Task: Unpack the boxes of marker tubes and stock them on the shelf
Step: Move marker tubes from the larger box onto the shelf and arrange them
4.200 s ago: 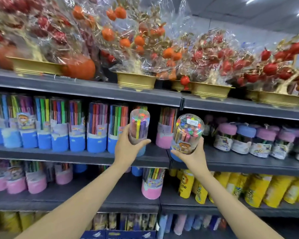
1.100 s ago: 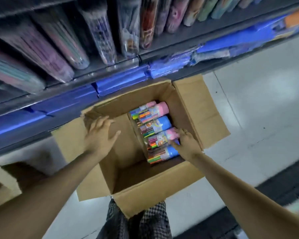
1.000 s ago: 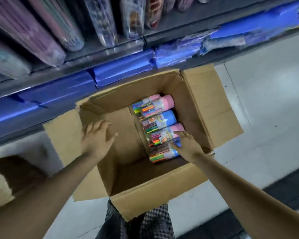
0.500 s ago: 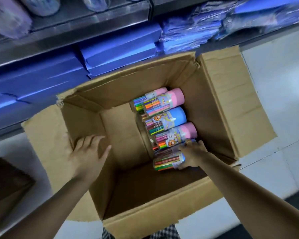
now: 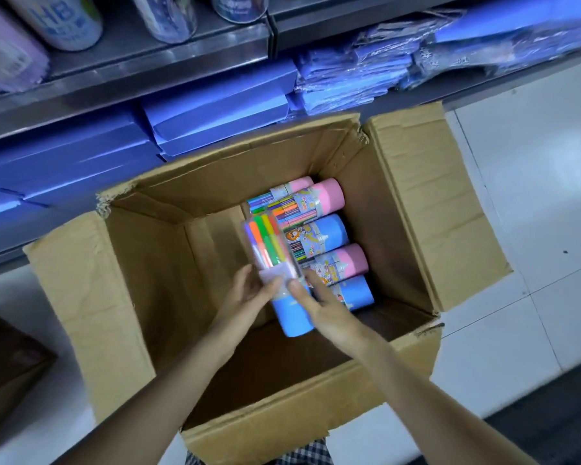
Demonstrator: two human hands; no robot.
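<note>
1. Both arms reach down into the box (image 5: pixel 450 209).
2. Left hand (image 5: pixel 249 297) and right hand (image 5: pixel 319 303) pinch a tube (image 5: pixel 275 273) with curled fingers, lifted above the tubes (image 5: pixel 322 229) inside.

The lifted tube (image 5: pixel 275 263) is motion-blurred, its label unreadable, and the hands cover its middle. It hides part of the tubes (image 5: pixel 322 229) packed behind it in the box (image 5: pixel 433 209). The top edge cuts off the shelf (image 5: pixel 155 62) canisters. The bottom edge cuts off both forearms and the checked cloth (image 5: pixel 302 456).
</note>
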